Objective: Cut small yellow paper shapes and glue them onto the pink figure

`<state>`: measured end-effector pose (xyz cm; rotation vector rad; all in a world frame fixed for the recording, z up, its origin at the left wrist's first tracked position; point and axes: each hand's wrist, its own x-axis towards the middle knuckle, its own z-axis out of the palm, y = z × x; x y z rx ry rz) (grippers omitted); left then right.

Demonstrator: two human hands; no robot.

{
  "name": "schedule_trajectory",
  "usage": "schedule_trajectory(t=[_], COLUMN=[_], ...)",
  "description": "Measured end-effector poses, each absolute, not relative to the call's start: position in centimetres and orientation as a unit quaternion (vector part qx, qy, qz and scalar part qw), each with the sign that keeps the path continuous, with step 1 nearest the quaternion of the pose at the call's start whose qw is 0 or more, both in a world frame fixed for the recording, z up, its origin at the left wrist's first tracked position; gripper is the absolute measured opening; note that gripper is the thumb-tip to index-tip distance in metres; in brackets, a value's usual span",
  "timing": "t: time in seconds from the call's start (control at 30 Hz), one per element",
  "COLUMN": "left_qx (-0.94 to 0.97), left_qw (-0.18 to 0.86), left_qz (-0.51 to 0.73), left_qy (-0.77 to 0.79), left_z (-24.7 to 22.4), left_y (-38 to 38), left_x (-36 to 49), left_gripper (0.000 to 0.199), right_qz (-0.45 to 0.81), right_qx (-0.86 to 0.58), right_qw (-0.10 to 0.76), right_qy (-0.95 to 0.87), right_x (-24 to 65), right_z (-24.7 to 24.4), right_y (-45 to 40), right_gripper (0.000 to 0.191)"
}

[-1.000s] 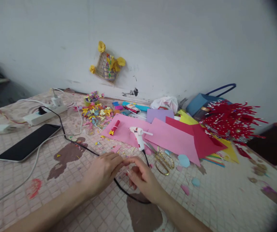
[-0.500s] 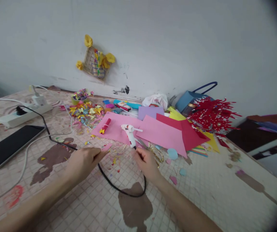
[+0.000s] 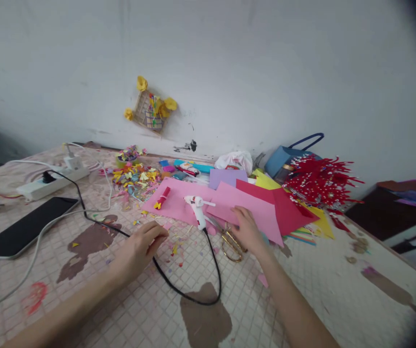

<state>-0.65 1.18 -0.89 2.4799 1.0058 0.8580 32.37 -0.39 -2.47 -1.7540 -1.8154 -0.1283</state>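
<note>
My left hand (image 3: 143, 249) is closed above the tabletop, beside the black cord (image 3: 171, 286); what its fingers pinch is too small to make out. Over the near edge of a pink sheet (image 3: 258, 212) my right hand (image 3: 246, 229) reaches with its fingers apart, next to gold-handled scissors (image 3: 232, 245). A white glue gun (image 3: 196, 210) lies on another pink sheet (image 3: 179, 208), left of the scissors. On that same sheet rests a small red roll (image 3: 163, 197) with a yellow end.
Paper scraps (image 3: 138, 176) lie at the back left, behind a phone (image 3: 26, 227) and a power strip (image 3: 53, 183). Red tinsel stems (image 3: 320, 181) and a blue bag (image 3: 283, 159) stand at the back right. The cord loops across the near tabletop.
My right hand has moved right and forward, from beside the glue gun's cord to the scissors and pink sheet, and its fingers have spread. The pink strip at my left fingertips no longer shows clearly.
</note>
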Motion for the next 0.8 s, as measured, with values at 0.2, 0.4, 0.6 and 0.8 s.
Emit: schedule_trajectory(t=[0.2, 0.4, 0.6, 0.8], left_qx=[0.871, 0.873, 0.873, 0.869], left_qw=[0.156, 0.177, 0.196, 0.228], left_qz=[0.310, 0.319, 0.313, 0.298], left_qy=[0.348, 0.324, 0.319, 0.324], left_z=[-0.9, -0.9, -0.6, -0.5], left_y=[1.0, 0.9, 0.8, 0.7], left_x=[-0.8, -0.5, -0.6, -0.8], left_gripper=[0.018, 0.018, 0.015, 0.015], right_qz=[-0.065, -0.065, -0.074, -0.142], right_qx=[-0.675, -0.661, -0.658, -0.699], right_qw=[0.252, 0.238, 0.251, 0.341], right_qy=[-0.690, -0.709, -0.706, -0.612], right_x=[32.9, 33.7, 33.4, 35.0], right_z=[-3.4, -3.4, -3.5, -2.3], right_y=[0.5, 0.5, 1.0, 1.0], right_gripper=[0.039, 0.043, 0.027, 0.020])
